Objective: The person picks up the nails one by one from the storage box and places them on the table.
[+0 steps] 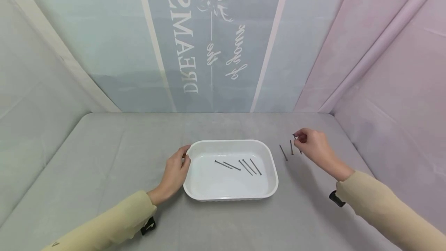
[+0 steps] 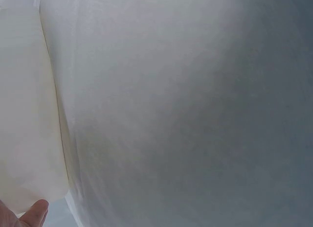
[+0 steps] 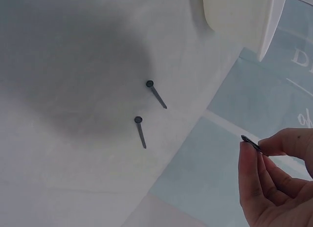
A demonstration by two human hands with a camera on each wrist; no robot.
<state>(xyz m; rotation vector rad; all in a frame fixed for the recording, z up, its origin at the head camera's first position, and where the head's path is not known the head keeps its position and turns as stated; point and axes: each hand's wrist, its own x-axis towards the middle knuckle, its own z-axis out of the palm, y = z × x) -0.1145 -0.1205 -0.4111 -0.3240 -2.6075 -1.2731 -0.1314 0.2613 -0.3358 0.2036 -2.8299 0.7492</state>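
A white rectangular dish [image 1: 223,198] stands on the cloth-covered table with several dark nails [image 1: 246,167] lying in its middle and right part. My left hand [image 1: 175,171] holds the dish at its left rim, near the far corner. Only part of that thumb [image 2: 36,213] shows at the bottom of the left wrist view. Right of the dish, my right hand [image 1: 314,147] pinches a nail [image 3: 252,143] between thumb and fingertips, raised above the table. Two loose nails [image 3: 157,96] lie on the cloth beneath and left of this hand.
Grey cloth [image 1: 90,158] covers the table. Behind it hangs a blue-grey fabric panel [image 1: 216,100] with mirrored lettering and a deer's head. Pale fabric walls [image 1: 400,100] close in both sides.
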